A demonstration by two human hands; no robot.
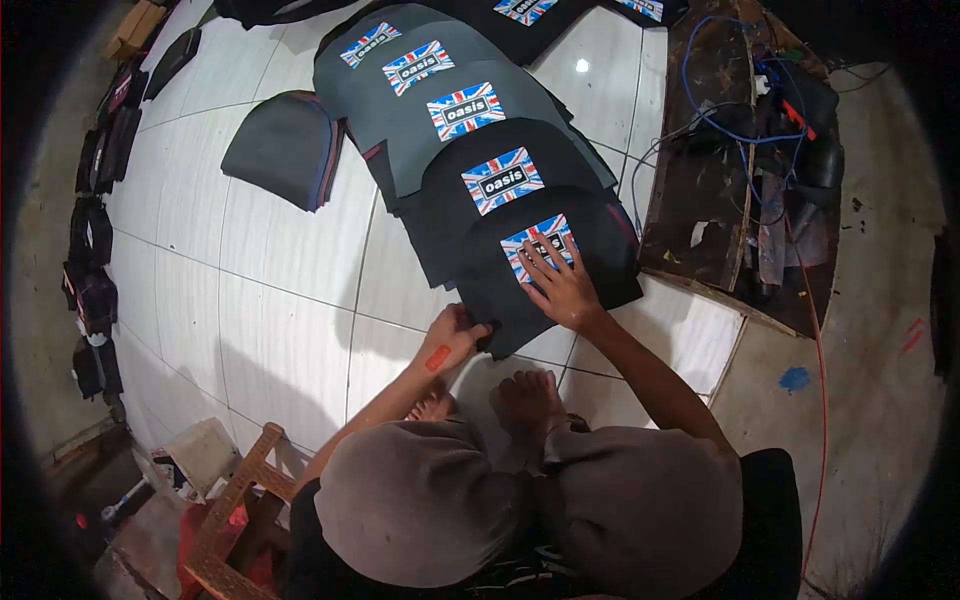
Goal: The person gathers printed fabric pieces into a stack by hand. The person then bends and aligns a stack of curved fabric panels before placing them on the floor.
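Observation:
The nearest black fabric piece (600,262) has a rounded top and a blue, red and white flag print reading "oasis". My right hand (562,288) lies on that print with fingers stretched out, hiding part of the lettering. At the piece's lower left corner, my left hand (458,338) is closed, pinching the black edge between thumb and fingers. Just beyond lies another black piece with the same print (502,181). Further away, several dark grey pieces (410,160) overlap in a row, each with this print showing.
A stack of plain dark pieces (280,150) sits left of the row on white floor tiles (290,245). To the right, a worn wooden box (690,210) holds tangled blue cable (745,130). A wooden stool frame (240,500) stands at lower left. Dark bundles line the left edge.

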